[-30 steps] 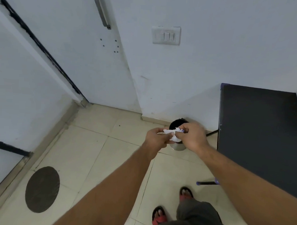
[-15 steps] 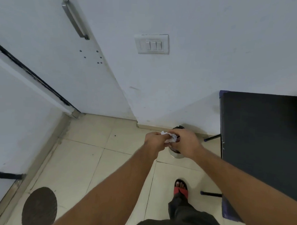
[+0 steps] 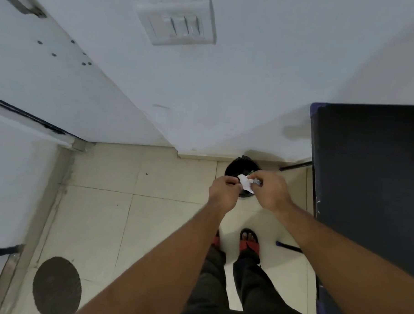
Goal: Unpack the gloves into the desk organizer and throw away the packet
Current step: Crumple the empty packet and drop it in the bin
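1. The person stands at the wall corner over a small bin [image 3: 234,166], which sits on the floor against the wall beside the dark desk [image 3: 371,178].
2. The right hand [image 3: 272,191] pinches the crumpled white packet [image 3: 245,183] in its fingertips, directly above the bin's mouth.
3. The left hand [image 3: 223,190] is curled; whether it touches the packet cannot be told.
4. Compared with 1 second ago, the view has tipped downward and drawn closer to the bin, and the packet looks more tightly balled.
5. Judging by this, only the drop remains; the gloves and organizer are out of view.
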